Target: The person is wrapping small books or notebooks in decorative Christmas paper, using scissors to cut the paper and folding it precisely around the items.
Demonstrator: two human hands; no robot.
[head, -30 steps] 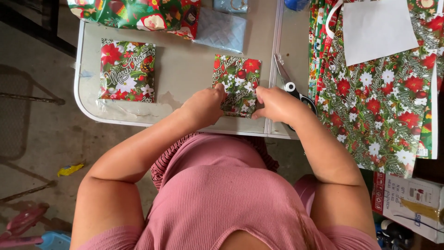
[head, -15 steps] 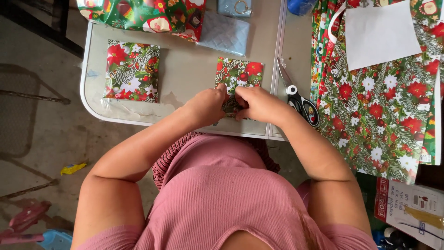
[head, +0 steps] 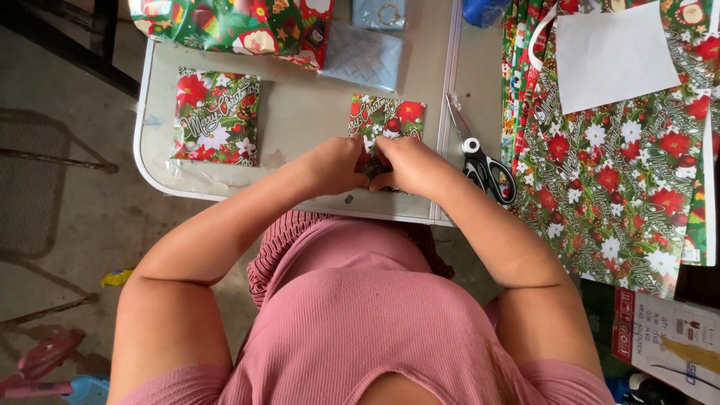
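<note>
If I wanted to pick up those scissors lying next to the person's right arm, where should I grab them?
Probably by the black handle loops of the scissors, which lie nearer the person, close beside the right hand. The blades point away toward the far end of the table, so coming from the near edge meets the handles first and keeps fingers off the tips.

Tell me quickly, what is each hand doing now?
Left hand: closed, pinching the near edge of the small wrapped parcel.
Right hand: closed, pinching the same edge, touching the left hand.
</note>
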